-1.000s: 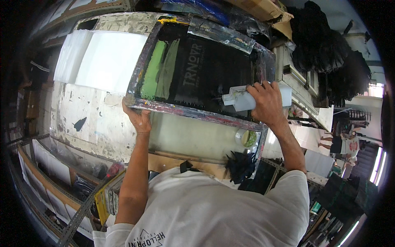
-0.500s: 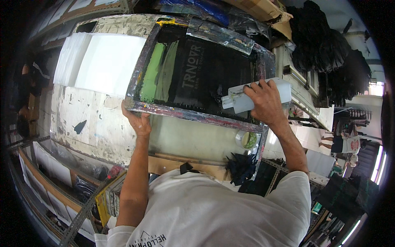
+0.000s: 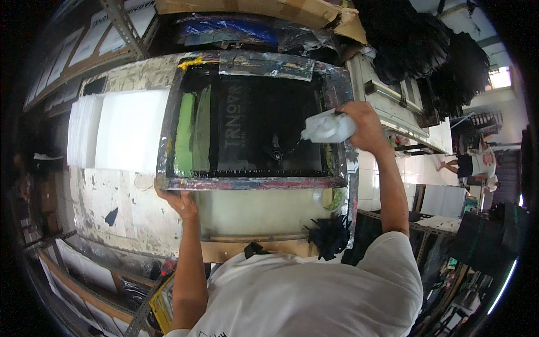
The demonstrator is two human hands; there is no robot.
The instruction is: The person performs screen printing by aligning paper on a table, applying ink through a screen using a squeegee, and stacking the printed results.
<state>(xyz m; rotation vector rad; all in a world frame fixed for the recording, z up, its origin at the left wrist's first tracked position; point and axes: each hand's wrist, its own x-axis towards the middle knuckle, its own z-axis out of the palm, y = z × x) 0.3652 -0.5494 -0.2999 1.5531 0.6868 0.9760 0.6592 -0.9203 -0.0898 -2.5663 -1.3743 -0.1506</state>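
A screen-printing frame [image 3: 252,183] with dark mesh lies on the worktable, with pale lettering on the mesh. Green ink [image 3: 185,135] runs in a strip along its left inner side. My left hand [image 3: 182,203] has its fingers around the frame's near left corner. In my right hand [image 3: 368,124] is a translucent white plastic bottle [image 3: 328,129], tilted above the right part of the mesh with its spout toward the left. Small drops show near the spout. Below and left of it, a wet, shiny patch [image 3: 274,150] marks the mesh.
Left of the frame sits a stack of white sheets [image 3: 132,130]. A round tape roll [image 3: 331,199] and a dark feathery bundle [image 3: 328,236] are by the near right table edge. Cardboard [image 3: 252,12] and plastic wrap lie beyond the frame. A person [image 3: 474,163] stands far right.
The bottle has tipped further, and drops now show by its spout. The whole view has shifted, with the frame appearing lower and more level. My left hand stays at the frame's corner.
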